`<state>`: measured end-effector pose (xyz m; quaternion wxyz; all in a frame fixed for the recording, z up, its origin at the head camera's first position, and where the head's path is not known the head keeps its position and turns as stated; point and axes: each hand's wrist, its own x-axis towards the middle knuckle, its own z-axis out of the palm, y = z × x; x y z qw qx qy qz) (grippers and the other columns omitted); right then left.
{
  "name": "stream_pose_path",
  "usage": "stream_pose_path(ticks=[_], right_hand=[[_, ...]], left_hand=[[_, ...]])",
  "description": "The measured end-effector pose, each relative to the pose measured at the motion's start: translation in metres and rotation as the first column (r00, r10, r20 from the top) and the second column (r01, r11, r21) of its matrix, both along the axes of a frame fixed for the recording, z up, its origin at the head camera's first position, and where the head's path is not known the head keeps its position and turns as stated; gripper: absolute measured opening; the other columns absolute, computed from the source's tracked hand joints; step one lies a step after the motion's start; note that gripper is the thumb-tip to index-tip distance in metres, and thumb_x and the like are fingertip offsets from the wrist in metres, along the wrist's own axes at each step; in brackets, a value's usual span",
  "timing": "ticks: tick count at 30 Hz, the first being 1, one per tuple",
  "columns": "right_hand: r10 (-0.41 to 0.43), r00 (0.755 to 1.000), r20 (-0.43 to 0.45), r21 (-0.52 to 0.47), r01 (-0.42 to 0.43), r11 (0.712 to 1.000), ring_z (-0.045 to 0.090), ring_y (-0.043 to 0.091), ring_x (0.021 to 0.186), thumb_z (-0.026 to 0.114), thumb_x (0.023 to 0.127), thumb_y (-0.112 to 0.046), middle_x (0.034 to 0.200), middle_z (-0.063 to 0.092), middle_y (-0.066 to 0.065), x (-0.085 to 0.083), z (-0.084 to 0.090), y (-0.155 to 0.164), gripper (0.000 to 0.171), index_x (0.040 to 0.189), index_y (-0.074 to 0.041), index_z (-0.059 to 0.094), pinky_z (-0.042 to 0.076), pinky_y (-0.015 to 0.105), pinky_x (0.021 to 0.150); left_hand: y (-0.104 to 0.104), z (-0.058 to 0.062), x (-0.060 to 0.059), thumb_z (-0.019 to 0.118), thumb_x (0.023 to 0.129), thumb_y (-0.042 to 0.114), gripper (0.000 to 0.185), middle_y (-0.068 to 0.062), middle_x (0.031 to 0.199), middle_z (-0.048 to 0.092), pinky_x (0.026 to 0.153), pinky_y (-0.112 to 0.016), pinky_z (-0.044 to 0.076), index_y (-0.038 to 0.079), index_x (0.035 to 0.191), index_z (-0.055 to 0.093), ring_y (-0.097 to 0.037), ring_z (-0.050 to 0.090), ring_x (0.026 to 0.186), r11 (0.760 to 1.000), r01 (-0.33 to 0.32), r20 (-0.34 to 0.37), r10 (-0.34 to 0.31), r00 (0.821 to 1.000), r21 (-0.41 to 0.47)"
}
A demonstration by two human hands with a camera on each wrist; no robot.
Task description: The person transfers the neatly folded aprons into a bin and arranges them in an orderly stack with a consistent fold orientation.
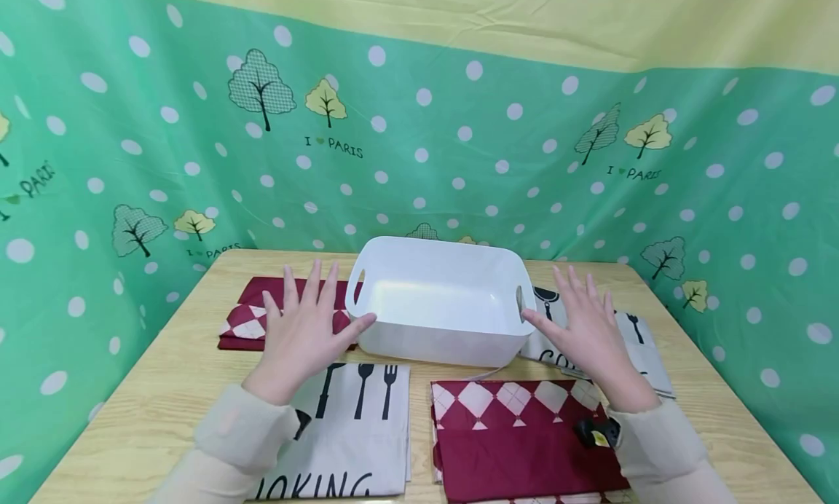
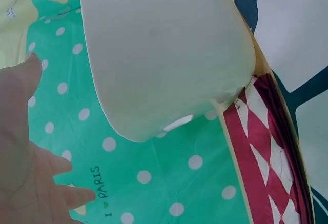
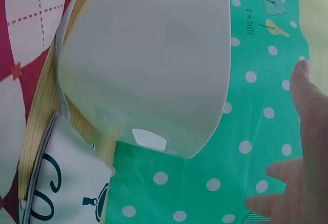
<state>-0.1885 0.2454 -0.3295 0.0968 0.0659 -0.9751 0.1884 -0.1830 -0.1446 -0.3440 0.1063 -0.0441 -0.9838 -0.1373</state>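
A white plastic basket (image 1: 432, 344) with a cut-out handle at each end stands at the back middle of the table. Left of it, my left hand (image 1: 304, 340) is held up with fingers spread, holding nothing. My right hand (image 1: 583, 333) mirrors it on the other side, its fingers also straight and spread. Both wrist views show the basket's outer wall (image 2: 164, 49) apart from the hands. Under the left hand lie a folded red checked cloth (image 1: 245, 322) and a folded white cloth with cutlery prints (image 1: 367, 438). Below the right hand are another red cloth (image 1: 524, 453) and another white printed cloth (image 1: 655, 351).
The wooden table (image 1: 124, 424) carries the basket and the folded cloths. A green dotted curtain (image 1: 419, 169) with tree prints hangs behind the table and along both sides. A thin pale strip (image 1: 483, 376) pokes out at the basket's front base.
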Motion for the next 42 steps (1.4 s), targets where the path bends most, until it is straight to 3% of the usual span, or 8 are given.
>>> stream_pose_path(ticks=[11,23,31,42], right_hand=[[0.011,0.997,0.071,-0.133,-0.002,0.991,-0.006,0.050,0.149,0.051,0.096,-0.059,0.165,0.002,0.023,0.005,-0.005,0.000,0.092,0.160,-0.010,0.006,-0.002,0.074,0.114],[0.000,0.994,0.111,-0.228,0.026,0.973,0.004,0.048,0.150,0.048,0.100,-0.054,0.166,0.004,0.020,0.009,-0.013,0.006,0.085,0.160,-0.012,0.006,0.013,0.080,0.108],[-0.040,0.981,0.189,-0.291,0.095,0.952,0.012,0.053,0.147,0.043,0.101,-0.057,0.164,0.008,0.026,0.015,-0.016,0.010,0.084,0.160,-0.015,0.001,0.018,0.079,0.107],[-0.089,0.957,0.275,-0.317,0.178,0.932,0.012,0.054,0.146,0.037,0.100,-0.061,0.163,0.008,0.027,0.022,-0.022,0.015,0.083,0.160,-0.017,0.001,0.020,0.078,0.107]], left_hand=[[0.012,-0.004,0.013,0.045,0.086,0.079,0.106,-0.020,0.165,0.011,0.112,-0.077,0.004,0.011,0.160,0.012,-0.054,0.000,0.148,0.993,0.032,0.055,-0.038,0.998,0.110],[0.023,-0.006,0.024,0.049,0.085,0.078,0.106,-0.016,0.167,0.009,0.115,-0.073,0.009,0.015,0.161,0.009,-0.050,0.001,0.150,0.980,0.041,0.061,-0.054,0.997,0.192],[0.025,-0.011,0.031,0.049,0.088,0.073,0.104,-0.018,0.166,0.011,0.115,-0.071,0.012,0.009,0.160,0.010,-0.050,0.003,0.150,0.969,0.058,0.050,-0.072,0.996,0.238],[0.029,-0.018,0.041,0.049,0.091,0.071,0.104,-0.020,0.165,0.013,0.118,-0.063,0.013,0.001,0.158,0.011,-0.050,0.007,0.150,0.956,0.056,0.063,-0.077,0.995,0.287]])
